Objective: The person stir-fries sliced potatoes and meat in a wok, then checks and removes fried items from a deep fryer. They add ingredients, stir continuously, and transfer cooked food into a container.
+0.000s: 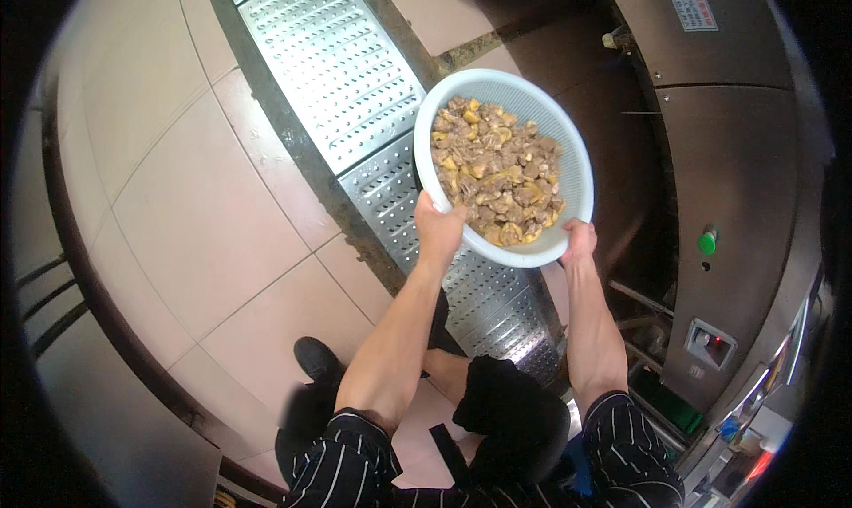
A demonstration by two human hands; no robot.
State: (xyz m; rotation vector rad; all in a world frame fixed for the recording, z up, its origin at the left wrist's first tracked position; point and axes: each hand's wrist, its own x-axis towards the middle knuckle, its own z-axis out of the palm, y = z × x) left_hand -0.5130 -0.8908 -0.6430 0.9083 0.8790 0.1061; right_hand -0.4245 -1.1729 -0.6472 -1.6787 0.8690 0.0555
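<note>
A round white plastic colander [571, 135] is held out in front of me, above a metal drain grate. Chopped meat pieces [499, 175], brown with yellowish skin, fill much of its inside. My left hand [440, 232] grips the near left part of the rim, thumb on top. On the near right part of the rim, my right hand [580, 242] is closed around the edge. The fingers of both hands are partly hidden beneath the colander.
The perforated metal drain grate [333, 62] crosses the tiled floor [219, 222]. To the right stands a stainless steel kitchen unit [732, 175] with a green knob [707, 243]. A metal cabinet [120, 415] is at the lower left.
</note>
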